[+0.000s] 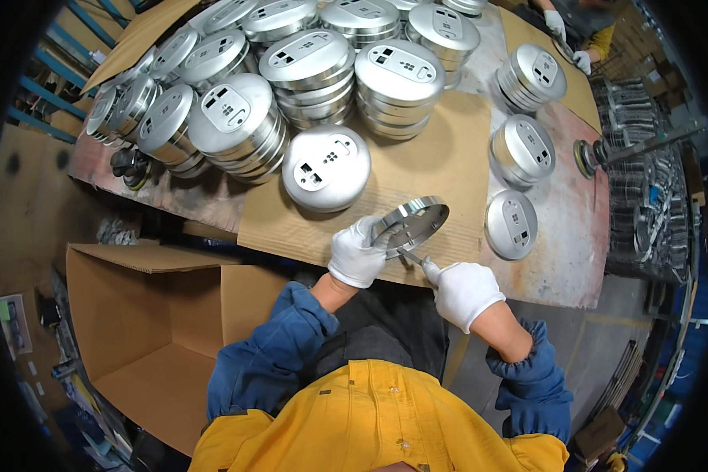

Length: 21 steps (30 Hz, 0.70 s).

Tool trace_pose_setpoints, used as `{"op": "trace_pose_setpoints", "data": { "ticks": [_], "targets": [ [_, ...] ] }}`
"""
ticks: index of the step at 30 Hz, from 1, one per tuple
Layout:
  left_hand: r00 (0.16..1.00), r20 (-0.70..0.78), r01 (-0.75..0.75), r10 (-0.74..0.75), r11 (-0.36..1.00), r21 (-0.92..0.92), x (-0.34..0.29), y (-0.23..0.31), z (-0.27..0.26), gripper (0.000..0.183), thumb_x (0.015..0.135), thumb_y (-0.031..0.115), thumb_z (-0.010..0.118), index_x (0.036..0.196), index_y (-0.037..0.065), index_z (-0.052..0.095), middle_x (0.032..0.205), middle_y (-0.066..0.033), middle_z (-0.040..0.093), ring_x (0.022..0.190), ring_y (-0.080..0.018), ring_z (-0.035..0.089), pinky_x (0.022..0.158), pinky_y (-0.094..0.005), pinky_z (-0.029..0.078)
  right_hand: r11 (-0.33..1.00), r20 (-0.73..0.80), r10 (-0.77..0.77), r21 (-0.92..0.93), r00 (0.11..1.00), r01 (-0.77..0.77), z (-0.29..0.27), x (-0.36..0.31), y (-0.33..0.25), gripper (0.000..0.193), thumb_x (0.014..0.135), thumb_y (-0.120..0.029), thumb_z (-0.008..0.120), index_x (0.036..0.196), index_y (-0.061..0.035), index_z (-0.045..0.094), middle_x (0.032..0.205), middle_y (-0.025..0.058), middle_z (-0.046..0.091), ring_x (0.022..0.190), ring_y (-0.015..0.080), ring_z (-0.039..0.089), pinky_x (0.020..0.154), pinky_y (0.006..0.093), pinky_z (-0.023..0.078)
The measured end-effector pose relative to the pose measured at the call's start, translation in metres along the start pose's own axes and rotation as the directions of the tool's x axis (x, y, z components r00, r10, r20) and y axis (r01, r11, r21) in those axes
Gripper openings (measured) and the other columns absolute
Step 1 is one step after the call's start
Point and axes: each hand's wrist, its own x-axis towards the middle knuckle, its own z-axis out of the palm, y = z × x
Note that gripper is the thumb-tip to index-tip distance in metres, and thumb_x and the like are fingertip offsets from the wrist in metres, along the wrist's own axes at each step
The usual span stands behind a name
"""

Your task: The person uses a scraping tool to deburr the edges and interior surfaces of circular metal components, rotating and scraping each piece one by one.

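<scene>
A round, shallow metal housing (411, 223) is tilted up on its edge over the cardboard sheet, its hollow side turned to the right. My left hand (357, 253), in a white glove, grips its left rim. In my gloved right hand (466, 294) is a thin hand tool (411, 256), perhaps a file or scraper; its tip reaches the lower rim of the housing. The tool's handle is hidden in the fist. Just beyond my hands a single silver disc-shaped housing (326, 167) lies with its slotted face up.
Stacks of silver housings (397, 86) crowd the table's far and left side. More stand along the right, with a single housing (511, 226) nearest. An open cardboard box (157, 330) sits at the lower left. A co-worker's gloved hands (568, 43) show at the far right, near wire racks (641, 181).
</scene>
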Motion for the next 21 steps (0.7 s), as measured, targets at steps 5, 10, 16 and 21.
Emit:
{"op": "trace_pose_setpoints", "data": {
  "ticks": [5, 10, 16, 21],
  "targets": [
    [0.991, -0.092, -0.097, 0.097, 0.995, 0.001, 0.003, -0.005, 0.005, 0.020, 0.077, 0.011, 0.076, 0.088, 0.003, 0.061, 0.061, -0.0114, 0.059, 0.051, -0.0287, 0.058, 0.048, -0.0358, 0.044, 0.999, 0.020, -0.014, 0.047, 1.000, 0.013, 0.020, -0.001, 0.005, 0.046, 0.082, -0.012, 0.048, 0.128, -0.0080, 0.052, 0.079, 0.0161, 0.066, 0.072, 0.0335, 0.066, 0.062, 0.0437, 0.052],
    [0.998, -0.054, 0.046, -0.044, 0.998, 0.041, -0.001, -0.001, 0.007, 0.019, 0.076, 0.012, 0.073, 0.090, 0.005, 0.062, 0.070, -0.0130, 0.063, 0.061, -0.0335, 0.062, 0.056, -0.0387, 0.050, 0.993, -0.114, 0.098, 0.074, 0.989, -0.090, 0.059, -0.009, -0.008, 0.052, 0.082, -0.013, 0.050, 0.134, -0.0110, 0.048, 0.079, 0.0172, 0.064, 0.070, 0.0333, 0.065, 0.061, 0.0440, 0.052],
    [0.997, -0.068, -0.027, 0.030, 0.999, 0.035, 0.001, 0.000, 0.007, 0.019, 0.079, 0.015, 0.075, 0.088, 0.005, 0.061, 0.066, -0.0137, 0.062, 0.058, -0.0333, 0.061, 0.051, -0.0384, 0.047, 0.985, -0.088, 0.081, 0.158, 0.993, -0.067, 0.029, -0.014, 0.000, 0.037, 0.090, -0.021, 0.049, 0.127, -0.0168, 0.054, 0.084, 0.0097, 0.067, 0.078, 0.0302, 0.065, 0.068, 0.0434, 0.050],
    [0.992, -0.090, -0.081, 0.090, 0.992, 0.095, 0.000, 0.004, 0.004, 0.021, 0.078, 0.015, 0.075, 0.089, 0.006, 0.060, 0.065, -0.0139, 0.061, 0.058, -0.0337, 0.061, 0.050, -0.0387, 0.047, 0.991, -0.034, 0.098, 0.097, 0.995, -0.094, 0.016, -0.013, 0.002, 0.037, 0.090, -0.021, 0.049, 0.126, -0.0167, 0.054, 0.086, 0.0097, 0.067, 0.079, 0.0302, 0.065, 0.068, 0.0426, 0.050]
  ]
}}
